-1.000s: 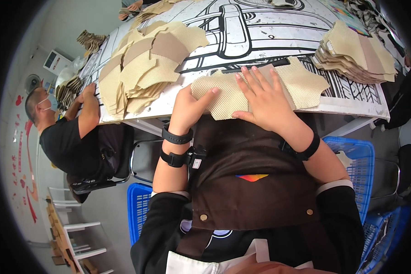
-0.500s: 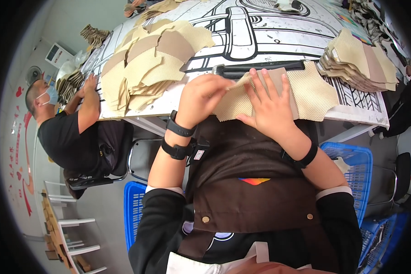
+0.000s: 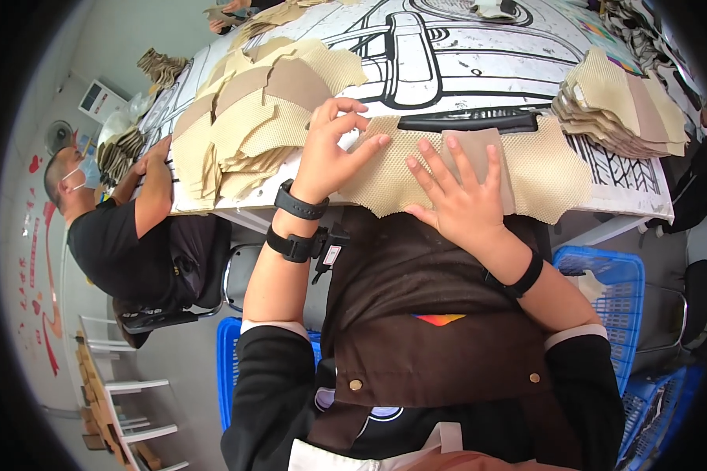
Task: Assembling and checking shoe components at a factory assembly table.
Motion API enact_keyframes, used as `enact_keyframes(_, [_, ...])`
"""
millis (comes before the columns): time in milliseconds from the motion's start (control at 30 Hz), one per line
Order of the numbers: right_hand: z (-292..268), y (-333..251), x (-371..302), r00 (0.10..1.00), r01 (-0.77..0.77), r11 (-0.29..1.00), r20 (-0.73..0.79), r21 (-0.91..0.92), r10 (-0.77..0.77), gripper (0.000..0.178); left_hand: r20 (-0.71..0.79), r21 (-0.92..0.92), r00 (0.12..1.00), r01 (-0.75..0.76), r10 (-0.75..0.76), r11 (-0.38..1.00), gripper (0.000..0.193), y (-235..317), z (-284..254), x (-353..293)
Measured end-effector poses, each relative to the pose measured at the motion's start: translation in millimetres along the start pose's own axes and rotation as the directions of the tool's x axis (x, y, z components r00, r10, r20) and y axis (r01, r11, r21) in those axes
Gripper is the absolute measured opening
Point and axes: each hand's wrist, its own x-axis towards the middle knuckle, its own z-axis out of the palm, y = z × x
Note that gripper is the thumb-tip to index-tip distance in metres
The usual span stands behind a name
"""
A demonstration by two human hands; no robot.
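A beige mesh fabric piece [image 3: 546,169] with a smooth taupe middle panel lies spread at the table's near edge in front of me. My right hand [image 3: 463,192] rests flat on it, fingers spread over the panel and the mesh to its left. My left hand [image 3: 334,145] is at the piece's left end, thumb stretched over the mesh and fingers apart, gripping nothing that I can see. Along the far edge of the piece lies a long black strip [image 3: 467,122], partly covered by the fabric.
Stacks of similar pieces stand left [image 3: 247,118] and right [image 3: 605,110] on the line-patterned table [image 3: 479,63]. Blue baskets [image 3: 632,314] flank me on the floor. At the left, a masked person [image 3: 126,228] sits at the table; another person's hand shows at the far edge.
The raised left part of the fabric has come down flat, and the piece now reaches farther left. My left hand has parted its fingers and shifted slightly left; my right hand stays on the fabric.
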Motion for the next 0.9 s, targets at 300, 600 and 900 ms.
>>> enact_keyframes(300, [5.4,-3.5,-7.8,0.997,0.017,0.998,-0.076,-0.057,-0.022,0.063,0.137,-0.488,0.975,0.221,-0.175,0.845,0.049,7.0,-6.5,-1.0])
enact_keyframes(600, [12.9,-3.4,-10.6,0.983,0.028,0.992,-0.176,-0.126,-0.05,0.054,0.405,-0.18,0.886,0.318,-0.224,0.931,0.043,24.3,-22.1,10.4])
enact_keyframes(900, [-22.6,15.8,8.1,0.979,0.032,0.957,0.185,0.288,-0.089,0.059,0.44,-0.221,0.819,0.496,-0.368,0.84,0.07,1.1,1.2,22.3])
